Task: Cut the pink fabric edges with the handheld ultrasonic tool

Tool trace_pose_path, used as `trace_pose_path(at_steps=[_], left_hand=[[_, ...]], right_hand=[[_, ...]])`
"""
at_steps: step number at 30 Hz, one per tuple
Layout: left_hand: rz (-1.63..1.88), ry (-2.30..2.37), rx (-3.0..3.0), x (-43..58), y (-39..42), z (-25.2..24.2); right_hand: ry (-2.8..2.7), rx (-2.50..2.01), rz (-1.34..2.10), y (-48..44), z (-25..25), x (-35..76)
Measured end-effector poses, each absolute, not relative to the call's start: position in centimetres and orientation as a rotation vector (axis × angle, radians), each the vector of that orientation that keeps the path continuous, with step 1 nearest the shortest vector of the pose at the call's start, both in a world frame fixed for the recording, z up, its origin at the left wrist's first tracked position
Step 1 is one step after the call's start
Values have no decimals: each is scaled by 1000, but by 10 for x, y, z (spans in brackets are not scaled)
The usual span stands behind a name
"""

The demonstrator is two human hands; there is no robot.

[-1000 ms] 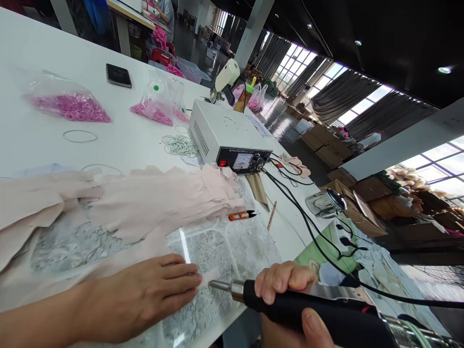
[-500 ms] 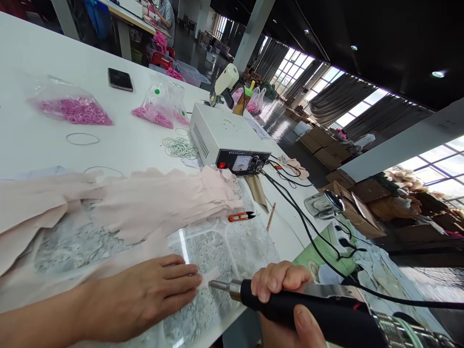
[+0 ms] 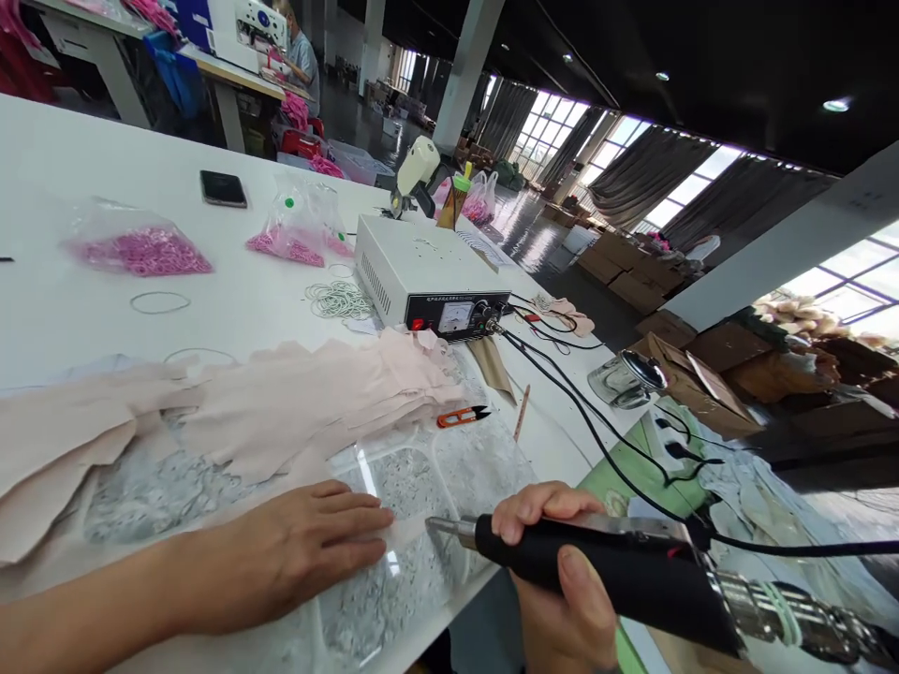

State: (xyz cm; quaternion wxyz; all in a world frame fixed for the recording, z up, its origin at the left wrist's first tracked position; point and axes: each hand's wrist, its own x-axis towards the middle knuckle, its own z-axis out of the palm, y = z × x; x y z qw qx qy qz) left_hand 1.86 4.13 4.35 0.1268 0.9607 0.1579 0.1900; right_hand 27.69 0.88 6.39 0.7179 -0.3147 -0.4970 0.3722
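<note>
1. Head view, change: the metal tip (image 3: pixel 453 530) of the corded handpiece (image 3: pixel 625 580) stands a little farther from the left fingertips than half a second ago, and the left hand (image 3: pixel 281 557) has shifted slightly forward. The working spot thus seems to lie nearer the outer end of the pale pink fabric strip (image 3: pixel 409 532).
2. Head view, grips: the right hand (image 3: pixel 576 599) is wrapped around the handpiece's black body. The left grip lies flat with fingers extended, pressing the strip down; nothing shows pinched in it, its thumb hidden. The strip runs out from under those fingertips towards the tip; I cannot tell whether the tip touches it.
3. Head view, containers: well beyond the left grip, two clear bags on the worktop (image 3: pixel 70 178), left bag (image 3: pixel 116 220) and right bag (image 3: pixel 313 198), hold pink loops (image 3: pixel 154 257). Beyond the right grip stand a glass jar (image 3: pixel 610 386), contents unclear, and farther off a bottle (image 3: pixel 449 208) of brown liquid.
</note>
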Motion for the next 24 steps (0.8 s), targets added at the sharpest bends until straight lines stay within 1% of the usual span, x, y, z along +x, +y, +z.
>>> trace_pose_path(at_steps=[11,15,21,24], left_hand=[[393,371,2927,10,63,45],[418,315,2978,13,72,46],[428,377,3071,15,86,33],[390,331,3123,15,89,37]], right_hand=[[-1111,-652,719,34,64,288],[-1087,-643,727,40,64,289],[-1045,-636,702,49,66,290],[-1037,-629,702,51,67,289]])
